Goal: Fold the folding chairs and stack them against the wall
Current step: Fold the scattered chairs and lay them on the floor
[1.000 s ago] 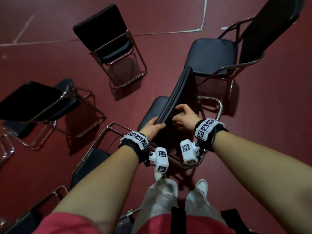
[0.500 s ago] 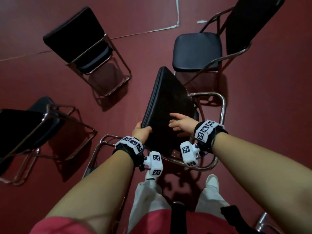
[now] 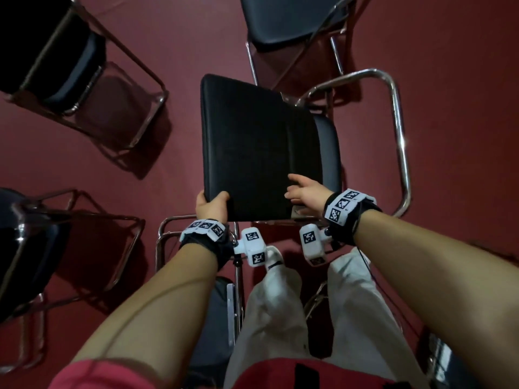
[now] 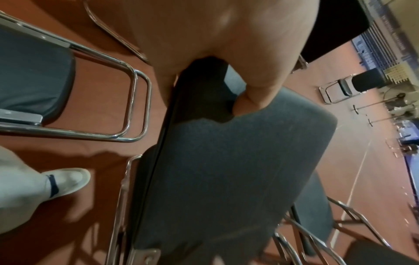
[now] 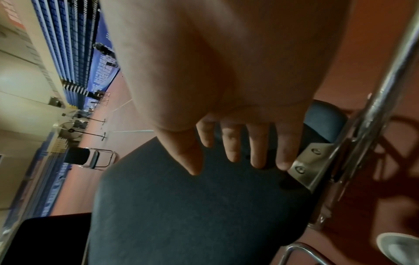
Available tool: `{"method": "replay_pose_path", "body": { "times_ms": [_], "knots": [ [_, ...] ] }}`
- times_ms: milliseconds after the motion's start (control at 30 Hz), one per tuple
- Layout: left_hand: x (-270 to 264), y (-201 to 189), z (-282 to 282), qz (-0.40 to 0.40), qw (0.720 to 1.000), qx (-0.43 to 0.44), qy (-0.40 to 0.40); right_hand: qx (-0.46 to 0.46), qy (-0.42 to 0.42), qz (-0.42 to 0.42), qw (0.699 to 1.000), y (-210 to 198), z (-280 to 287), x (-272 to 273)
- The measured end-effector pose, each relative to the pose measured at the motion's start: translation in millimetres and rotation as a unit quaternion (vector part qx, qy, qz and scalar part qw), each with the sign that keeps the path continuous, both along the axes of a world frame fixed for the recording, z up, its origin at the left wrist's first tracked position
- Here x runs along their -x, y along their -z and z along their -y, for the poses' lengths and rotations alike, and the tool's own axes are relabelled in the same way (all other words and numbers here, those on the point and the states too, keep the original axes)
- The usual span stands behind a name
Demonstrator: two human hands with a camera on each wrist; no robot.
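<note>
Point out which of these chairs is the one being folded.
The middle chair: left hand grips its backrest corner, right hand rests on it. The other chairs stand open, untouched.

Matt black woven cloth, finely textured, over the backrest (image 3: 252, 147) of the chair at centre. Smooth, faintly glossy dark vinyl on the seat (image 3: 328, 153) peeking out at 3 o'clock of that backrest. Bright chromed steel tube, mirror-shiny, for the frame (image 3: 398, 141); brushed metal bracket (image 5: 306, 166) with two rivets. Matt dull-red floor (image 3: 463, 94), smooth. Same chrome and black padding on neighbouring chair (image 3: 70, 68) at 10 o'clock.
</note>
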State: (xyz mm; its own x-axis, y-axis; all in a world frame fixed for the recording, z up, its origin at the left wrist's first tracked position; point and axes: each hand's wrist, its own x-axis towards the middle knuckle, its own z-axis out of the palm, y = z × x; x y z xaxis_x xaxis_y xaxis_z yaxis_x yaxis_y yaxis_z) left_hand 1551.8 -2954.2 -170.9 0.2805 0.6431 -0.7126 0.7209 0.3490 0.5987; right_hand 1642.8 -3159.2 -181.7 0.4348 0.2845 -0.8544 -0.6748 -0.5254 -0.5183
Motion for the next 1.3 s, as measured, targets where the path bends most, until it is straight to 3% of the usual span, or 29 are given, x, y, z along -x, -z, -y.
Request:
{"method": "replay_pose_path", "body": {
  "times_ms": [300,467,667,867,1300],
  "knots": [
    [11.2,80.8,-36.6,0.01,0.989,-0.02,-0.144,0.02,0.086,0.012,0.996,92.5,-10.7,10.1],
    [18.4,143.7,-61.4,0.019,0.979,-0.029,-0.2,0.04,0.083,0.029,0.995,141.0,-20.3,17.8],
    [14.5,165.9,-64.1,0.017,0.977,-0.036,-0.208,0.028,0.1,-0.009,0.995,178.1,-40.8,11.1],
    [19.6,205.2,-69.7,-0.002,0.985,-0.056,-0.165,0.032,0.126,-0.056,0.99,208.9,-47.4,6.9],
    [24.5,238.7,-85.5,0.008,0.986,-0.034,-0.164,0.078,0.117,-0.001,0.99,221.9,-62.1,11.6]
  ]
}}
